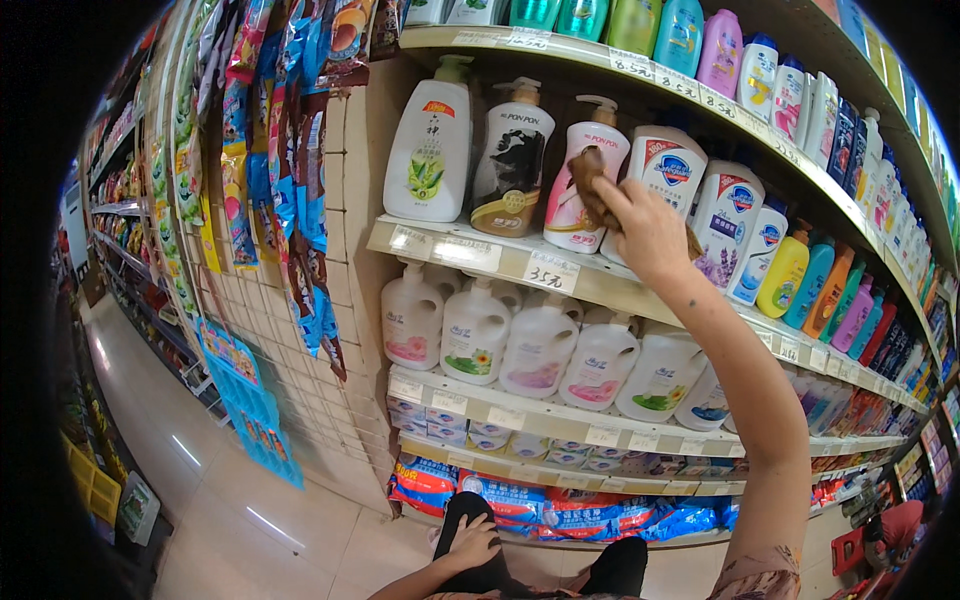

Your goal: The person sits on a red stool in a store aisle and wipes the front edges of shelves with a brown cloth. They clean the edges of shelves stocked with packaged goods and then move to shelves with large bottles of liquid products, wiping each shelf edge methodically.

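Observation:
My right hand (651,229) grips a brown cloth (592,180) and presses it to the front of a pink-and-white PON PON pump bottle (576,217). Part of the cloth hangs behind my fingers, over a white Safeguard bottle (667,157). Left of the pink bottle stands a black-and-gold pump bottle (512,161), then a large white pump bottle (427,150) with a green picture. All are upright on a metal shelf (382,232) with price tags along its edge. Low down, my left hand (471,541) rests with fingers spread on my knee (466,508), holding nothing.
White handled jugs (538,349) line the shelf below, with boxed soaps (450,424) and detergent bags (502,502) lower down. Shampoo bottles (720,52) fill the shelf above. Snack packets (240,165) hang from wire mesh at left. Another person (896,532) is at lower right.

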{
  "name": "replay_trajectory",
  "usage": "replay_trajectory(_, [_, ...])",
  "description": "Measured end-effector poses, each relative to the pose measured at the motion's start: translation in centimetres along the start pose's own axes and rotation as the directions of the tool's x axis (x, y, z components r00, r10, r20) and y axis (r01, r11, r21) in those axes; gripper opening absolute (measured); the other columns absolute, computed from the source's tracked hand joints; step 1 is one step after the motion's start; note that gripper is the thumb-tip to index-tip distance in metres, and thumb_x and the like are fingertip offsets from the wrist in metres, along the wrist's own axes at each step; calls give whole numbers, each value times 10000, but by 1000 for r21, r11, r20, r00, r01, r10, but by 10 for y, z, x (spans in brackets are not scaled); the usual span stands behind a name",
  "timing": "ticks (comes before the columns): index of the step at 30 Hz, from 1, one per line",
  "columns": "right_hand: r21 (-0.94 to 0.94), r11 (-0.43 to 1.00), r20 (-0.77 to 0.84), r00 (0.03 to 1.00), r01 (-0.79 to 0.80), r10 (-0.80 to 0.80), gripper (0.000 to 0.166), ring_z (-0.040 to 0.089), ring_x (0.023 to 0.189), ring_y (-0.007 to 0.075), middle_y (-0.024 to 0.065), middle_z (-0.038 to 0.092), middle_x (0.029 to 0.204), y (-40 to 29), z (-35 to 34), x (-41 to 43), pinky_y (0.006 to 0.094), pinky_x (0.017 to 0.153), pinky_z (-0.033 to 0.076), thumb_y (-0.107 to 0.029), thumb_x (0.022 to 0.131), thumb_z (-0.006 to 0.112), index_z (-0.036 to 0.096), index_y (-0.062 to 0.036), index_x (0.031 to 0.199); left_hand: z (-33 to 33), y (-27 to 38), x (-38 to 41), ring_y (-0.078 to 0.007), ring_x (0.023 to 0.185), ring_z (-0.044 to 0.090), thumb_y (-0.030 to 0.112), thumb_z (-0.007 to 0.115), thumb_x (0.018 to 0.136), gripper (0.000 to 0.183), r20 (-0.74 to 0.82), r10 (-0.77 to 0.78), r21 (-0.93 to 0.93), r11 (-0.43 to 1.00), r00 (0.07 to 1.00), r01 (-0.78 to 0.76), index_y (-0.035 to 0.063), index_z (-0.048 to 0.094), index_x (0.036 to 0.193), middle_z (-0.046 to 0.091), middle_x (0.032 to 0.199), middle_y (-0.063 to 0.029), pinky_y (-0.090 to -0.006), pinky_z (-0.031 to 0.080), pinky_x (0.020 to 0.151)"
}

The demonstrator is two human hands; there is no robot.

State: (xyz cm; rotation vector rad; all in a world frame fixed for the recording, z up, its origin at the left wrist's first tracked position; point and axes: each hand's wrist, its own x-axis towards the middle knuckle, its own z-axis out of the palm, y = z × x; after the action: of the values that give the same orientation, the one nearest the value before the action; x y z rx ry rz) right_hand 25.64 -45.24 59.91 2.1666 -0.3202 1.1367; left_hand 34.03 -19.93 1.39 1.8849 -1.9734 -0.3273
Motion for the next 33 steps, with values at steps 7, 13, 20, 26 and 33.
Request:
replay_trajectory(7, [87,996,92,995,24,-32,612,639,858,315,106,583,953,-25,-5,6,438,713,527,-3,697,693,568,-181,1269,4,-2,1,-282,1392,406,371,671,860,340,-23,-5,-15,1000,1000,5,100,741,1054,611,1328,-72,-644,236,1101])
replay_trajectory(13, [105,992,-186,982,65,-44,578,631,831,346,121,594,943,-25,12,73,448,678,523,-1,697,687,588,-170,1241,1,0,1,-273,1371,430,350,673,846,322,-53,-20,-40,999,998,18,93,739,1030,631,1282,-67,-631,236,1112])
replay_trajectory(20, [140,978,75,984,152,-164,525,637,852,326,89,607,977,-57,31,54,435,690,522,-53,753,682,593,-189,1253,-2,-5,-6,-264,1355,450,337,683,829,308,-97,-42,-82,996,994,34,95,741,1010,641,1262,-61,-628,245,1115])
replay_trajectory(26, [168,976,178,970,139,-169,640,652,926,320,75,629,1048,-42,7,49,402,749,549,-23,709,700,574,-217,1306,1,-5,-3,-254,1361,448,346,681,836,308,-96,-34,-76,997,995,27,103,743,1015,638,1272,-58,-624,243,1119])
replay_trajectory(33, [17,1000,50,999,6,-7,582,634,936,320,90,609,1002,17,-20,40,430,752,524,-74,727,722,590,-202,1279,2,-4,2,-248,1395,406,387,662,874,346,2,-47,-61,997,999,47,125,737,1086,618,1320,-43,-618,201,1139])
